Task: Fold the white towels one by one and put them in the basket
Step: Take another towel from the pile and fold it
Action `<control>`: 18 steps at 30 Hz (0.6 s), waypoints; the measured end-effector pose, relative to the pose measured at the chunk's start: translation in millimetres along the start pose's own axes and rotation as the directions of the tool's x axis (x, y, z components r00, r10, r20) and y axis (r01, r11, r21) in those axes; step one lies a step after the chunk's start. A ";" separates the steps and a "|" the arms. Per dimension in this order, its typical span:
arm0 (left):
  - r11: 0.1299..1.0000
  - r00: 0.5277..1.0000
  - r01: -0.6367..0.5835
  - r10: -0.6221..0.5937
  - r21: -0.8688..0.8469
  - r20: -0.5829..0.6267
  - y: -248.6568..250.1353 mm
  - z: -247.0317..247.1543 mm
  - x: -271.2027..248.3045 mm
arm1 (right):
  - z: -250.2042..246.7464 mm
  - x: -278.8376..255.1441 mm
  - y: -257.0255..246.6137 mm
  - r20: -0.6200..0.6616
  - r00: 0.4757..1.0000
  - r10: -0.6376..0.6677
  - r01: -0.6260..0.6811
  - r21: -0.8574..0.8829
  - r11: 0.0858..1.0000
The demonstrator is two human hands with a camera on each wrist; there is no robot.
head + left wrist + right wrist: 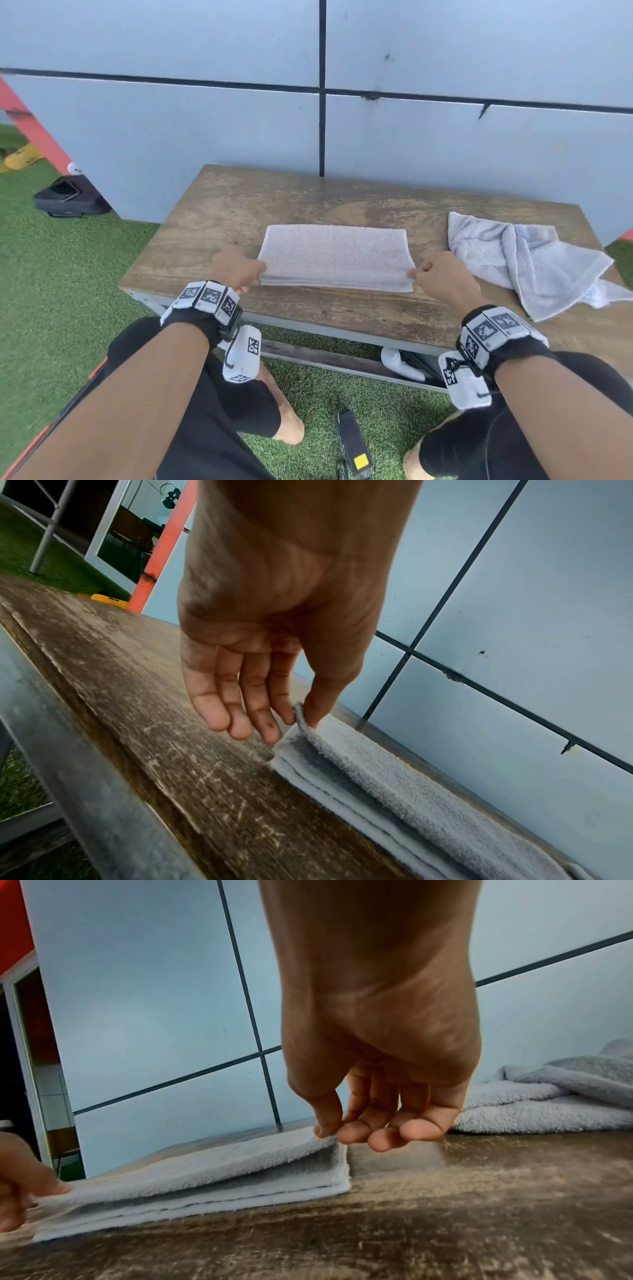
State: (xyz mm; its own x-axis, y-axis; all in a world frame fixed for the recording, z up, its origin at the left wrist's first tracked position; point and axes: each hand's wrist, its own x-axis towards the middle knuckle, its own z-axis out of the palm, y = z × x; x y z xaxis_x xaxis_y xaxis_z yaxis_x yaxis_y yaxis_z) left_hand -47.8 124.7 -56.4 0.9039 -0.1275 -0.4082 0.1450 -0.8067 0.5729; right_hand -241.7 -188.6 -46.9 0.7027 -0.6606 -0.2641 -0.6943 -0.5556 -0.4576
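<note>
A white towel [335, 255], folded into a long flat rectangle of several layers, lies in the middle of the wooden table [239, 209]. My left hand [236, 269] pinches the top layer's near left corner [301, 718] between thumb and forefinger. My right hand [442, 277] pinches the near right corner [329, 1139] the same way. The top layer is lifted slightly at both corners. A second white towel [527, 260] lies crumpled at the table's right end, also in the right wrist view [555, 1102]. No basket is in view.
A grey panelled wall [322, 120] stands right behind the table. Green artificial turf [61, 274] surrounds it. A black case [68, 200] sits on the turf at left, a black device with a yellow label [354, 445] between my knees.
</note>
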 end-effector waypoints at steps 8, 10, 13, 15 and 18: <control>0.994 0.987 0.069 -0.080 0.081 0.141 -5.6 1.1 0.6 | 0.1 0.2 5.1 0.131 0.988 0.085 -0.079 -0.050 0.996; 0.981 1.000 -0.018 0.018 0.194 0.004 -1.3 3.5 -1.4 | 0.1 -6.5 -0.9 0.037 0.997 0.071 -0.069 -0.051 0.996; 0.939 0.933 -0.271 0.310 0.210 -0.181 14.4 17.1 -5.0 | 9.2 -6.0 -14.6 -0.188 0.977 -0.101 0.085 -0.091 0.992; 0.844 0.837 -0.472 0.520 0.256 -0.170 29.9 31.9 -7.8 | 22.1 -2.1 -31.9 -0.207 0.945 -0.254 0.231 -0.129 0.964; 0.663 0.695 -0.660 0.718 0.353 -0.048 54.7 63.0 -2.4 | 46.6 8.7 -61.5 -0.145 0.898 -0.415 0.391 -0.169 0.905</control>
State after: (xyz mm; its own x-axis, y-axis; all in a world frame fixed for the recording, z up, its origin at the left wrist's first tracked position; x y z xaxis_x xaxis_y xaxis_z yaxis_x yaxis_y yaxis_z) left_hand -67.4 44.6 -68.8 0.7512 -0.6401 0.1613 -0.6430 -0.6542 0.3982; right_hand -185.6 -136.7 -60.6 0.8967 -0.4360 0.0756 -0.3799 -0.8461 -0.3740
